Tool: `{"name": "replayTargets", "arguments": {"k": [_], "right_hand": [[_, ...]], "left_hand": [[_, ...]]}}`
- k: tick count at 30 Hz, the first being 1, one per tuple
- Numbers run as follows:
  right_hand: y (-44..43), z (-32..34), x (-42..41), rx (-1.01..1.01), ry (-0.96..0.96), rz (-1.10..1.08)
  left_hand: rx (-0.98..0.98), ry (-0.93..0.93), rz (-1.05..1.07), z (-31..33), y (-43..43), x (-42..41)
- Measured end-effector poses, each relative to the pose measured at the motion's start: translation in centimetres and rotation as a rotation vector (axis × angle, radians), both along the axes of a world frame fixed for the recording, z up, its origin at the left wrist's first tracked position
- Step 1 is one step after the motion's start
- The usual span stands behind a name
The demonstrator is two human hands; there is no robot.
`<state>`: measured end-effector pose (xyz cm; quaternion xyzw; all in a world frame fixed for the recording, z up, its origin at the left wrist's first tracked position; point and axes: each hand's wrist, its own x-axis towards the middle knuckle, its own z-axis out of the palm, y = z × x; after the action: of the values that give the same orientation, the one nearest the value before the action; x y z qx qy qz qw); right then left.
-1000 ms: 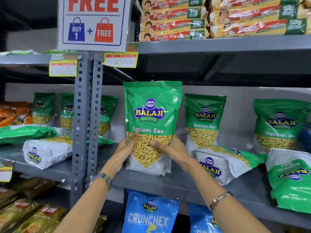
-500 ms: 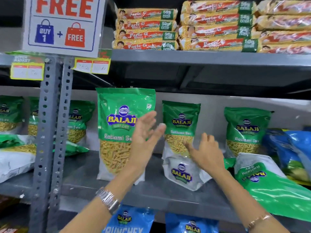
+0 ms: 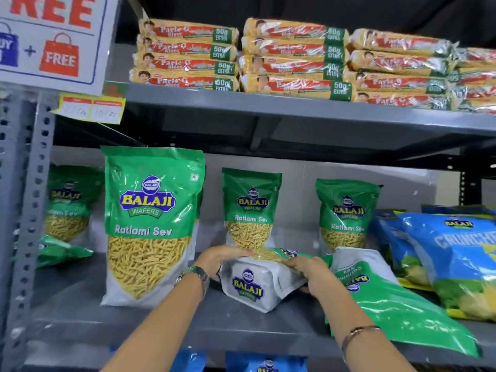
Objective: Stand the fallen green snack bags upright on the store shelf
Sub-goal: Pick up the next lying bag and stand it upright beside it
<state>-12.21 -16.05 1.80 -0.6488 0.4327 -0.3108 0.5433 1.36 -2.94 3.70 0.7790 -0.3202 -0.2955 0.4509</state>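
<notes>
both hands are on a fallen green-and-white plastic snack bag [image 3: 257, 284] lying on its back at the middle of the grey metal store shelf [image 3: 166, 320], its white bottom gusset with the blue-and-yellow logo facing the camera. the left hand [image 3: 220, 260] lies flat over the bag's top left edge at about ten o'clock from the logo, fingers spread across the clear window of yellow sev. the right hand [image 3: 308, 271] wraps the bag's right side at about three o'clock, thumb on top and fingers curled under, so this grip is grasping the bag; the left grip presses on it more than it clenches.

at nine o'clock from the held bag, a large upright green snack bag [image 3: 150, 224] stands near the shelf's front. directly behind the held bag, at twelve o'clock, a smaller upright green bag [image 3: 251, 208] stands against the back wall, and another upright green bag [image 3: 346, 213] stands at two o'clock. a second fallen green bag [image 3: 397, 312] lies flat at four o'clock, touching the held bag's right side. blue crisp bags [image 3: 456, 259] lean at the far right.
</notes>
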Motion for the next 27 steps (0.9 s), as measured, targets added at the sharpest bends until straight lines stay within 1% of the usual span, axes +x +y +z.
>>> {"name": "replayTargets", "arguments": {"k": [3, 5, 7, 9, 11, 14, 17, 20, 23, 27], "right_hand": [[-0.1, 0.5, -0.7, 0.031, -0.027, 0.04], [-0.2, 1.0, -1.4, 0.002, -0.026, 0.041], [-0.2, 1.6, -1.7, -0.057, -0.029, 0.066], [0.1, 2.4, -1.7, -0.138, 0.035, 0.0], [0.2, 3.3, -1.6, -0.184, 0.063, -0.06], [0.1, 4.4, -1.4, -0.188, -0.037, -0.053], [-0.1, 4.3, -1.5, -0.281, -0.131, -0.021], [-0.1, 3.9, -1.7, -0.341, -0.259, 0.081], [-0.3, 3.9, -1.5, -0.41, -0.27, 0.127], [-0.4, 3.6, -0.5, -0.418, -0.306, 0.188]], "left_hand": [[-0.026, 0.001, -0.034, 0.0, 0.2, 0.3], [0.009, -0.004, -0.059, -0.2, 0.0, 0.5], [0.008, 0.036, -0.086, -0.2, 0.1, 0.5], [-0.056, 0.115, -0.137, 0.1, 0.5, 0.5], [-0.121, 0.14, -0.17, 0.5, 0.8, 0.4], [-0.218, 0.057, -0.081, 0.6, 0.9, 0.0], [-0.318, -0.005, -0.047, -0.3, 0.3, 0.0], [-0.396, -0.053, -0.017, -1.3, 0.0, 0.3], [-0.444, -0.166, 0.016, -2.1, -0.2, 0.7], [-0.535, -0.309, 0.102, -3.6, -0.8, 1.0]]}}
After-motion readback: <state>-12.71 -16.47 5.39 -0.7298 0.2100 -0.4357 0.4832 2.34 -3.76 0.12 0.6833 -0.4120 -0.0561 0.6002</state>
